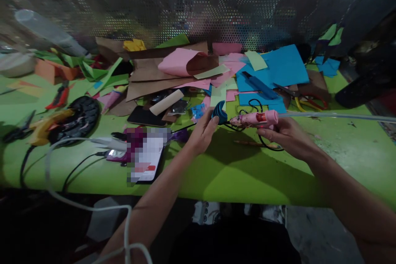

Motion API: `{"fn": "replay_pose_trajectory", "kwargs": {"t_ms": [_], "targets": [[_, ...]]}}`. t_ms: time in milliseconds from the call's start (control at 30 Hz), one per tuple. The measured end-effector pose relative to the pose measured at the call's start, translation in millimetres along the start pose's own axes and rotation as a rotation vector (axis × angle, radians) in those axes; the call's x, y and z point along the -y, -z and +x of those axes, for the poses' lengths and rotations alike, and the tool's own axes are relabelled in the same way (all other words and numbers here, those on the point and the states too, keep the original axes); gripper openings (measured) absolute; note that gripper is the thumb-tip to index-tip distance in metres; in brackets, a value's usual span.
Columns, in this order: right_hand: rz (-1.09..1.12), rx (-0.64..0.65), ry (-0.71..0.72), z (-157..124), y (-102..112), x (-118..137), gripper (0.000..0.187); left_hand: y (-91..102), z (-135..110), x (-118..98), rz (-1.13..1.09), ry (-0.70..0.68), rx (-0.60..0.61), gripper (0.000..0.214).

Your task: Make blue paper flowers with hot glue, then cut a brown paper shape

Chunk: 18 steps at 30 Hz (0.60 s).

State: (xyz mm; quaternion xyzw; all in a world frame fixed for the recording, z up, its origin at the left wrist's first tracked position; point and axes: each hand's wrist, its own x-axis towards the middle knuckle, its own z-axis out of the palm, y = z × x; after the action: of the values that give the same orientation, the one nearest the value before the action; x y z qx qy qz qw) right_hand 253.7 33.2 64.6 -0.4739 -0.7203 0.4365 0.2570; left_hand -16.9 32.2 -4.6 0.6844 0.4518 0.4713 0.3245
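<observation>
Holding glue gun (254, 119), blue roll (219, 112) over table (241, 181)

Slender bare forearms (161, 198) end in left grip (202, 132) and right grip (286, 136).

Single view, head-worn. Faces forward and down across the green table (235, 173), close in. Forearms enter from the bottom edge; left hand (202, 132) and right hand (286, 136) sit near centre. Perforated screen (216, 8) closes the far side.
</observation>
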Motion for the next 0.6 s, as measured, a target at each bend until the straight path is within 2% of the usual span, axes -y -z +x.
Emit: {"fn": "replay_pose_trajectory", "kwargs": {"t_ms": [100, 233, 333, 600], "targets": [[0.015, -0.022, 0.024, 0.4, 1.3, -1.2, 0.034, -0.1, -1.1, 0.2, -0.017, 0.057, -0.003, 0.054], [-0.001, -0.036, 0.065, 1.6, 2.3, -3.7, 0.033, -0.4, -4.5, 2.9, 0.034, 0.234, -0.078, 0.071], [-0.003, -0.036, 0.048, 1.6, 2.7, -3.8, 0.035, 0.5, -6.6, 2.1, 0.025, 0.318, -0.077, 0.077], [0.069, -0.052, 0.074, 1.0, 4.4, -5.3, 0.036, 0.8, -3.3, -0.5, -0.187, 0.309, -0.081, 0.066]]}}
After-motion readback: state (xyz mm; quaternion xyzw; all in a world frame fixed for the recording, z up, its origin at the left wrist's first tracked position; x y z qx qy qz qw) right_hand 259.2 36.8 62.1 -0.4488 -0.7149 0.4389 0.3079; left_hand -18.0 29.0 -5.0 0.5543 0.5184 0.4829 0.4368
